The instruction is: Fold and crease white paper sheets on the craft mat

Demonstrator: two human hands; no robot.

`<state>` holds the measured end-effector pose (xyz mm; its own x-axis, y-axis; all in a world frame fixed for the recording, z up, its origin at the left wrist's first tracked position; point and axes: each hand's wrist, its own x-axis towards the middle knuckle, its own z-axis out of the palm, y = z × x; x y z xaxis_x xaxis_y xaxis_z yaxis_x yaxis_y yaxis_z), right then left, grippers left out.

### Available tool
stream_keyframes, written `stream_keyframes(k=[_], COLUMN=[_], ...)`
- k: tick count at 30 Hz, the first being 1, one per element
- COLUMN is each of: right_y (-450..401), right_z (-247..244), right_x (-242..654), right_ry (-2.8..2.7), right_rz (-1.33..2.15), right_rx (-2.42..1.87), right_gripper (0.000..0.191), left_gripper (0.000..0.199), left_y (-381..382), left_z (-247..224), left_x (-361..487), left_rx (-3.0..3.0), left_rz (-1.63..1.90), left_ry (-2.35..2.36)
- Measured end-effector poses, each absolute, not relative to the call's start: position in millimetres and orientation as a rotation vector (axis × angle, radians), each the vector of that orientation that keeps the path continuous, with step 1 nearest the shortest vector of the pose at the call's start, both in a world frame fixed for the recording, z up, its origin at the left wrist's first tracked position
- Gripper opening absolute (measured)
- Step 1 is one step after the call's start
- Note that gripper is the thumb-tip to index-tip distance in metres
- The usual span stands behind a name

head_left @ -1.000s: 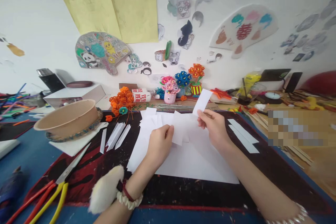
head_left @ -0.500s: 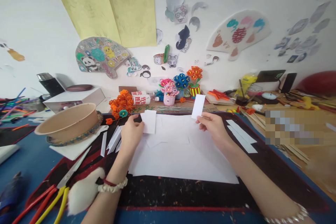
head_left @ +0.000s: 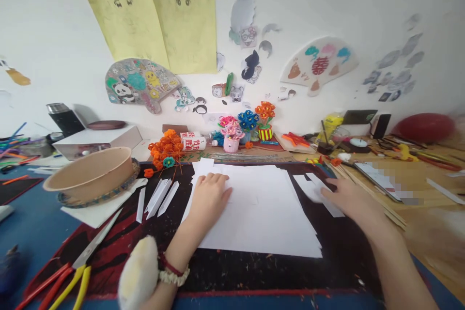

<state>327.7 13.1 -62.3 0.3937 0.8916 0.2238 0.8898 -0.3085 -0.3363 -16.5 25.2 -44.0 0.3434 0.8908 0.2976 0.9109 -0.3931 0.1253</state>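
Observation:
My left hand point(head_left: 211, 199) lies on a stack of white paper sheets point(head_left: 261, 223), palm down, fingers loosely stretched, with no object visible in it. Small white paper pieces point(head_left: 207, 163) sit at the stack's far left corner. Over to the right, my right hand point(head_left: 354, 203) reaches down at the white paper strips point(head_left: 332, 206), its thumb and forefinger apart at their edge; the other fingers are mostly hidden. Several folded white strips point(head_left: 159, 196) lie left of the stack on the dark mat.
Scissors point(head_left: 96, 240) with red and yellow handles lie open at the left, near a round tan basket point(head_left: 90, 174). A fluffy white object point(head_left: 138, 271) is beside my left wrist. Orange craft flowers point(head_left: 167, 150) and small flower pots point(head_left: 230, 144) line the back. A tablet-like device point(head_left: 378, 179) lies right.
My right hand has moved right and down from above the stack to the strips, and the small white piece is no longer held up. My left hand has let go of its paper and moved right.

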Motion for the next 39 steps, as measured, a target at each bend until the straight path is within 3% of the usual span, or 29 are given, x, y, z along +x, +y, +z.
stream_keyframes(k=[2, 4, 9, 11, 21, 24, 29, 32, 39], right_y=[7.1, 12.8, 63.2, 80.6, 85.4, 82.9, 79.0, 78.5, 73.5], right_z=[-59.6, -52.9, -50.5, -58.5, -75.8, -74.5, -75.6, -74.1, -55.9], right_x=[319.3, 293.6, 210.1, 190.1, 193.8, 195.4, 201.1, 204.1, 203.5], right_ry=[-1.530, -1.709, -2.177, -2.218, -2.134, -2.098, -1.998, -1.915, -1.610], right_rz=[-0.235, -0.255, 0.074, 0.127, 0.372, 0.448, 0.597, 0.725, 1.100], right_rx=[-2.501, -2.375, -1.675, -1.613, -1.577, -1.556, -1.503, -1.436, -1.151], right_gripper=[0.045, 0.050, 0.041, 0.032, 0.033, 0.030, 0.026, 0.022, 0.037], left_gripper=[0.028, 0.033, 0.031, 0.032, 0.051, 0.048, 0.012, 0.020, 0.031], left_y=[22.1, 19.3, 15.5, 14.8, 15.0, 14.0, 11.3, 14.7, 29.8], left_z=[-48.6, -51.0, -48.8, -47.8, -47.4, -46.0, -41.2, -40.1, -43.9], left_x=[-10.0, -6.4, -7.2, -8.3, -11.2, -12.2, -12.6, -12.2, -19.4], left_rx=[-2.573, -2.599, -2.615, -2.625, -2.727, -2.759, -2.975, -3.140, -2.537], left_rz=[-0.452, -0.417, -0.377, -0.378, -0.415, -0.472, -0.630, -0.875, -1.528], left_ry=[-1.611, -1.563, -1.521, -1.516, -1.660, -1.828, -1.891, -1.898, -2.224])
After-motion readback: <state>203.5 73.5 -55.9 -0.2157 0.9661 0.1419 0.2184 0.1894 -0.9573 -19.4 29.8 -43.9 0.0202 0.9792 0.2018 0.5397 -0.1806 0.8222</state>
